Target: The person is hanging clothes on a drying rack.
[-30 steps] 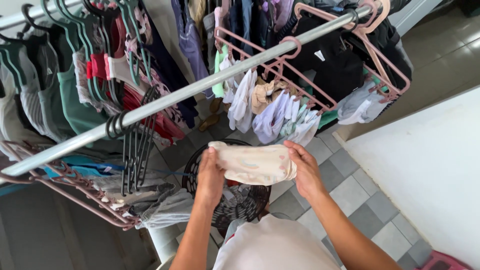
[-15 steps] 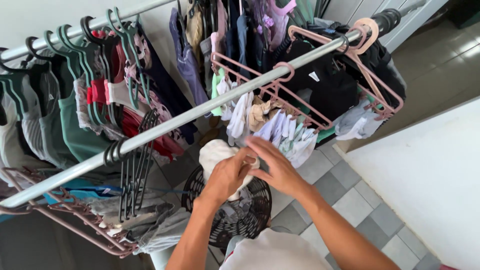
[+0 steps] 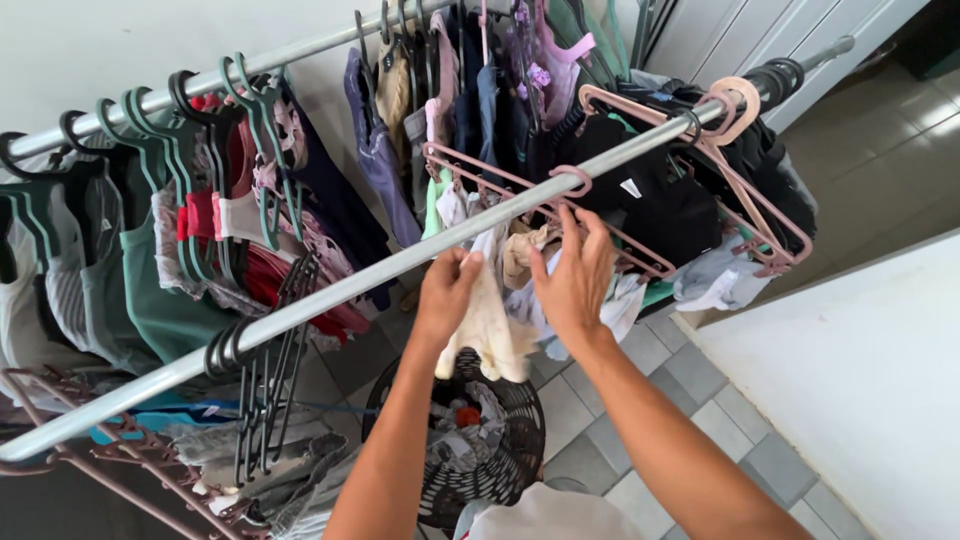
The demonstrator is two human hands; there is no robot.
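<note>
My left hand (image 3: 446, 290) grips the top of a small cream garment (image 3: 491, 335), which hangs down crumpled below it. My right hand (image 3: 575, 275) is raised beside it, fingers up against the pink peg hanger frame (image 3: 500, 185) and the small clothes clipped to it; whether it pinches a peg is hidden. Both hands sit just under the grey metal rail (image 3: 330, 290). Directly below them stands a dark round laundry basket (image 3: 520, 455) with damp clothes inside.
Green hangers with shirts (image 3: 150, 230) fill the back rail at left. Empty black hangers (image 3: 265, 390) dangle from the front rail. A second pink frame (image 3: 150, 465) holds clothes at lower left. A white wall (image 3: 860, 370) stands right; grey checkered floor tiles (image 3: 720, 400) lie below.
Both hands rose from above the basket to the pink peg frame. The cream garment, stretched between both hands a second ago, now hangs from the left hand alone.
</note>
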